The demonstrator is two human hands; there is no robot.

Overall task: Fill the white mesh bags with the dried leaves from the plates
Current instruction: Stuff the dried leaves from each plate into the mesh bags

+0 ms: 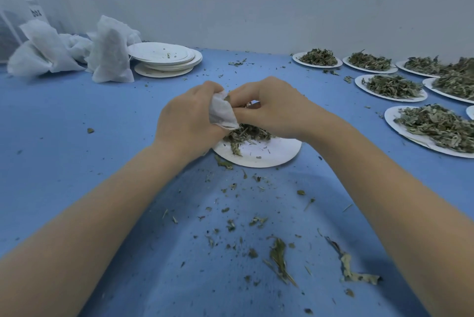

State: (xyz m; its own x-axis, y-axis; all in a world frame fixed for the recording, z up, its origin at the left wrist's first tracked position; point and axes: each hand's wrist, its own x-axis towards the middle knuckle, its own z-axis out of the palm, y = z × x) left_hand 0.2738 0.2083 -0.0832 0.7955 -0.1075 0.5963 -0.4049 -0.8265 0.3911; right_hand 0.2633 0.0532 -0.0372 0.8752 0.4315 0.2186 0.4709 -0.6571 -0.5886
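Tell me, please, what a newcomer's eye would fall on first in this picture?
First, the two hands at the centre: the left hand holds a small white mesh bag while the right hand pinches at its mouth, above a paper plate with a remnant of dried leaves. Next, the heaped plates along the right, then the filled bags far left.

1. A blue table [77,137] fills the view, backed by a pale wall.
2. At centre, a white plate [269,155] holds a small heap of dried leaves [246,134].
3. Far left, filled white mesh bags [109,52] lie in a cluster beside a stack of emptied plates [164,59].
4. Far right, several leaf-heaped plates [392,87] sit in rows.
5. Loose leaf scraps [278,255] are scattered across the near table.
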